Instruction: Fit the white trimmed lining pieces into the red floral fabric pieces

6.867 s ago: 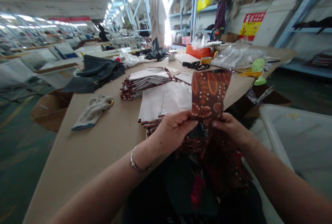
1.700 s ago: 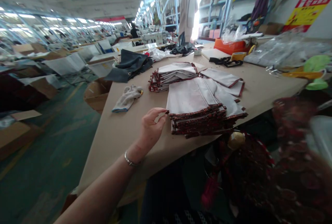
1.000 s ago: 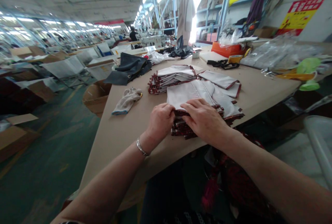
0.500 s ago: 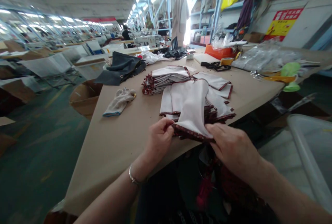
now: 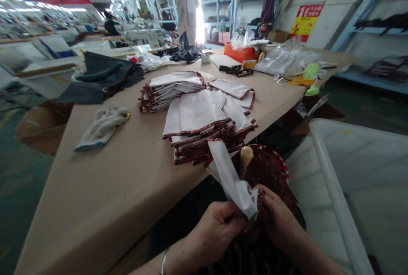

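A white fabric piece with a dark red patterned edge (image 5: 230, 177) is bunched up off the table's front edge, close to my lap. My left hand (image 5: 219, 228) pinches its lower end. On the other side my right hand (image 5: 277, 211) grips the gathered red edging; its fingertips are partly hidden by cloth. Just beyond lies a stack of similar white pieces with red borders (image 5: 200, 113), a second folded stack (image 5: 174, 86) behind it. A rounded tan knob (image 5: 246, 155) stands beside the held cloth, above a dark red patterned item (image 5: 264, 168).
The brown-covered table (image 5: 105, 190) bears a knitted glove (image 5: 103, 128), dark grey cloth (image 5: 102, 73), an orange box (image 5: 234, 52) and clear plastic bags (image 5: 290, 58). A large white plastic bin (image 5: 331, 190) stands close on my right. A cardboard box (image 5: 41, 124) sits at the left.
Both hands have drawn the fabric piece off the stack, down and toward my lap. Stretched flat before, it is now bunched. The view has turned to the right.
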Motion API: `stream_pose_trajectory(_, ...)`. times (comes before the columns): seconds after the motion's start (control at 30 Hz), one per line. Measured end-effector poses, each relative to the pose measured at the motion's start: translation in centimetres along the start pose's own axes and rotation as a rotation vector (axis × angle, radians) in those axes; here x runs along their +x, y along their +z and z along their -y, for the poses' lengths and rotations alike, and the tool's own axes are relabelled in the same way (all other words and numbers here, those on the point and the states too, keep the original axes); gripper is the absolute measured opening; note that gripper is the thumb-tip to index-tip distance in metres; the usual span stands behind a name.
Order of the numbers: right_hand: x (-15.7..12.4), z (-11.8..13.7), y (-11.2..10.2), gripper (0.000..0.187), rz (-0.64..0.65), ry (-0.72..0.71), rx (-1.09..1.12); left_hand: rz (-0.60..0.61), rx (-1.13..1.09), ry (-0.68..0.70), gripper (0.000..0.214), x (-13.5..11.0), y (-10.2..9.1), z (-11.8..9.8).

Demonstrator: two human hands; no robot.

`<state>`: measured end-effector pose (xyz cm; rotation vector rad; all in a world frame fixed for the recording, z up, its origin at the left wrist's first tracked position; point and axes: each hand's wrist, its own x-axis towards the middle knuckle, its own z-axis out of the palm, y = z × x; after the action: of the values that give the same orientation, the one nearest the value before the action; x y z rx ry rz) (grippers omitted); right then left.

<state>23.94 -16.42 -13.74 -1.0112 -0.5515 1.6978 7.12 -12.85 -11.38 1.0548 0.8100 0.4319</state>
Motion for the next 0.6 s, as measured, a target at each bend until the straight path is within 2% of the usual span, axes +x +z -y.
stream_pose_trajectory(0.03,-0.7,0.3,0.1,0.033,0.076,0.076,-0.081,0.1,-0.024,-0.02,0.019,-0.3,0.1,-0.5)
stream_pose_trajectory(0.1,-2.4,1.3,0.3,0.037,0.221,0.146,-0.202,0.184,-0.119,-0.065,0.021,-0.5,0.1,-1.6)
stream_pose_trajectory(0.17,-4.0,3.0,0.5,0.032,0.301,0.101,-0.213,0.168,-0.238,-0.117,0.026,-0.1,-0.2,-2.8)
stream_pose_trajectory(0.27,-4.0,6.4,0.9,0.033,0.289,-0.039,-0.121,0.108,-0.417,-0.128,0.03,2.0,-0.8,-4.5)
stream_pose_trajectory(0.33,-1.5,8.7,1.1,0.034,0.239,-0.095,-0.066,0.034,-0.551,-0.05,0.025,4.3,-1.2,-5.6)
stream_pose_trajectory(0.43,4.9,10.6,0.3,0.026,0.072,-0.117,0.021,-0.137,-0.677,0.047,0.02,8.2,-1.3,-6.4)
stream_pose_trajectory(0.5,9.3,9.9,-0.9,0.018,-0.059,-0.074,0.031,-0.278,-0.646,0.058,0.017,10.6,-1.1,-5.8)
stream_pose_trajectory(0.6,13.2,6.2,-3.4,0.02,-0.136,0.0,-0.019,-0.421,-0.536,0.035,0.017,13.0,-0.7,-2.7)
